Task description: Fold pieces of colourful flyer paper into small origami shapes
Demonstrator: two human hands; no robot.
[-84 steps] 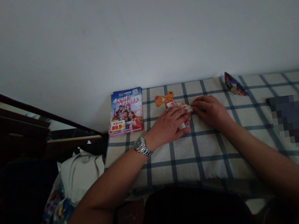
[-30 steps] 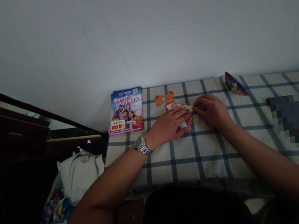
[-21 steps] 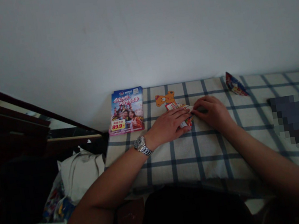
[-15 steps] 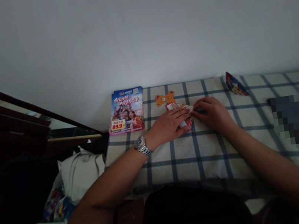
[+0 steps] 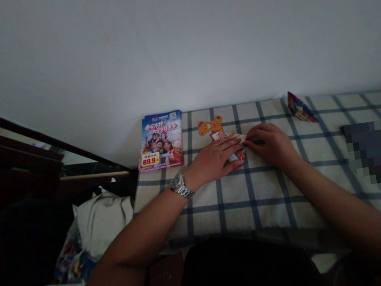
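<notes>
"Which step do you have in hand over there?"

"Creasing, I judge. My left hand lies flat, fingers side by side, over the folded paper. My right hand pinches its pale right-hand tip between thumb and forefinger."

"Where does it sit?"

"On the checked cloth, nearer the back edge along the wall than the front edge, just in front of an orange bear. I can't tell whether the bear is printed or loose."

"What does the next move call for?"

"Steady weight from the left palm, I'd say, with a light pinch; thin paper could slip and crease crooked."

"And the materials?"

"The paper shows red, white and cream, its layers mostly hidden by my palm. Leaflets make a flat rectangular stack at the cloth's back left corner. Towards the right of the back edge, a blue-and-red piece rises to a point. The cloth looks soft and slightly rumpled beside my wristwatch, all metal links."
</notes>
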